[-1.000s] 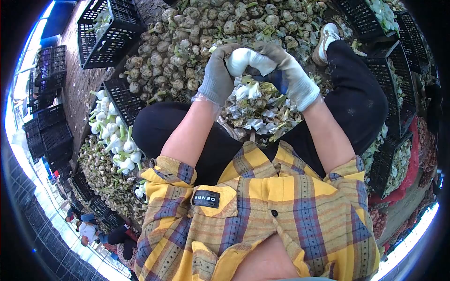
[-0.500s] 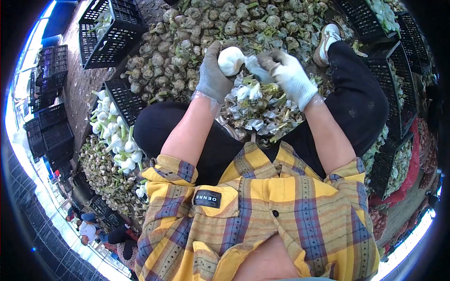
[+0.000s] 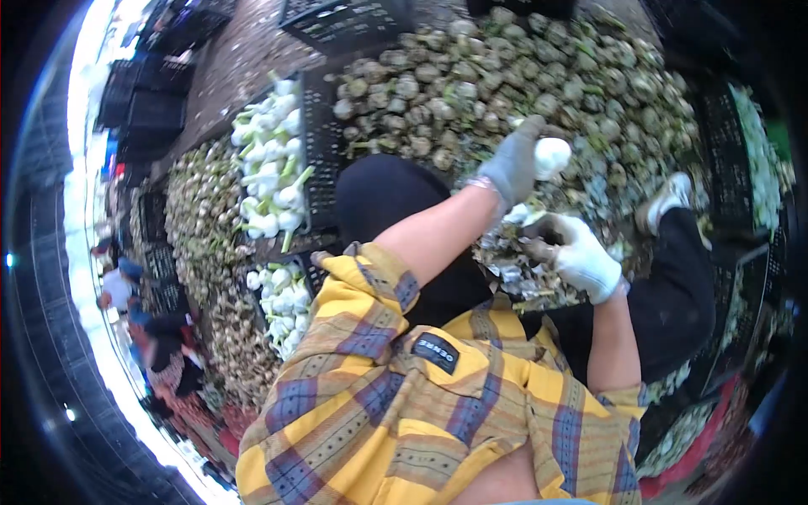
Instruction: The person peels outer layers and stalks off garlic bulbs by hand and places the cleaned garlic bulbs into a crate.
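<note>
My left hand [image 3: 515,165], in a grey-palmed glove, is closed round a clean white garlic bulb [image 3: 552,157] above the pile of unpeeled garlic [image 3: 471,93]. Lower and to the right, my right hand [image 3: 581,252] wears a white glove with dirty fingertips. Its fingers are curled over the loose peelings [image 3: 526,282] between my legs; what they hold, if anything, I cannot make out. Cleaned white bulbs with green stems [image 3: 273,160] fill a black crate [image 3: 320,151] by my knee.
More white bulbs [image 3: 286,307] lie at the left, beside a long heap of small bulbs [image 3: 198,210]. Black crates stand at the top [image 3: 345,21] and right [image 3: 728,160]. At the far left, people [image 3: 164,345] are near stacked crates.
The view has turned, so the crate of cleaned bulbs sits nearer the middle. My hands have moved apart, the left with the bulb, the right lower over the peelings.
</note>
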`<state>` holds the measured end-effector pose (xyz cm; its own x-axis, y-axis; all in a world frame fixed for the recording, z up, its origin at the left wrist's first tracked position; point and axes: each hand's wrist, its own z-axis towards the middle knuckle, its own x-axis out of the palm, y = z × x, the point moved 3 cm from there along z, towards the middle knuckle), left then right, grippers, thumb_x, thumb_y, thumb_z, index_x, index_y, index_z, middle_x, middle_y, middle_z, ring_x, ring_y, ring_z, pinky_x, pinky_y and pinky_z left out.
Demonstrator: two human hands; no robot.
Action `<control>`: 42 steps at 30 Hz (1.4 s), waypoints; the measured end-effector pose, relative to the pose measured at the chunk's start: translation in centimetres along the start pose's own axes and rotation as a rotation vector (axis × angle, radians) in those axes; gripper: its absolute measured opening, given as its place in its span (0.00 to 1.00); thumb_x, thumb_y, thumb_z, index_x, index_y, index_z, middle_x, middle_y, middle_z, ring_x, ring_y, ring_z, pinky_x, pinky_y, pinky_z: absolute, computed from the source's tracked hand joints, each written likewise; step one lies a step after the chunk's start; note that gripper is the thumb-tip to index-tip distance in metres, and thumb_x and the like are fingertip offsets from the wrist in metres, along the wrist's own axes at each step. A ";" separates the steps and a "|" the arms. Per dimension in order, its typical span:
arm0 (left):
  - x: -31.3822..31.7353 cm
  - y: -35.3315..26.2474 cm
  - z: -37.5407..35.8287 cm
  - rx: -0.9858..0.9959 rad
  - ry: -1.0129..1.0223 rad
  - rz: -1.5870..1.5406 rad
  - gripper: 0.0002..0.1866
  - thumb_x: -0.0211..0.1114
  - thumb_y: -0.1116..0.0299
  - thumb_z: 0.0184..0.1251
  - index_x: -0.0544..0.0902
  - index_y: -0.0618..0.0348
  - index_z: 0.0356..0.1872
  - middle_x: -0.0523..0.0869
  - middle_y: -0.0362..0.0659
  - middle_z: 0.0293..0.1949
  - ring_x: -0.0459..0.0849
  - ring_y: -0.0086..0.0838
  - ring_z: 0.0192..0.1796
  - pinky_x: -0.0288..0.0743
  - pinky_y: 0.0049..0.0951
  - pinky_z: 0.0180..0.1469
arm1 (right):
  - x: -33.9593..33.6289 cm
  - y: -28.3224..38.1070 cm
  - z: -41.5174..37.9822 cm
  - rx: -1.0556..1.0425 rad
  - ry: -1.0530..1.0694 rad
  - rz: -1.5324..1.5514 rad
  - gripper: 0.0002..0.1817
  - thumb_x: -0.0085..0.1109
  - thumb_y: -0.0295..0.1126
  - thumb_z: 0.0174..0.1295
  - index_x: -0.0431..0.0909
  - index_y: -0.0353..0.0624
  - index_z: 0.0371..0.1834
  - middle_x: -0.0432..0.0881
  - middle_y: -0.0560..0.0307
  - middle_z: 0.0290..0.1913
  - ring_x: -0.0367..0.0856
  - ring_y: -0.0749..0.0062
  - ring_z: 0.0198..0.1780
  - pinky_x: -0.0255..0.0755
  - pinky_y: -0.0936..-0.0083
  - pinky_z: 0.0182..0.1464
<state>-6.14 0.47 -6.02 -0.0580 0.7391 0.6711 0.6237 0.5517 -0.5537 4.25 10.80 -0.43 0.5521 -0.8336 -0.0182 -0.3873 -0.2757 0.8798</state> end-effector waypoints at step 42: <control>-50.0 -34.6 -26.0 0.303 -1.831 1.244 0.36 0.50 0.41 0.60 0.70 0.58 0.61 0.68 0.62 0.60 0.66 0.52 0.63 0.57 0.40 0.65 | -1.3 -15.0 4.6 0.499 -0.271 -0.830 0.20 0.49 0.43 0.61 0.75 0.40 0.49 0.78 0.41 0.47 0.75 0.48 0.51 0.69 0.63 0.52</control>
<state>-4.55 -65.62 -7.61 -0.4028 0.0068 -0.9153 0.8201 -0.4414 -0.3642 5.95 13.86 -15.76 0.6253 -0.3502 -0.6974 -0.2559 -0.9362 0.2408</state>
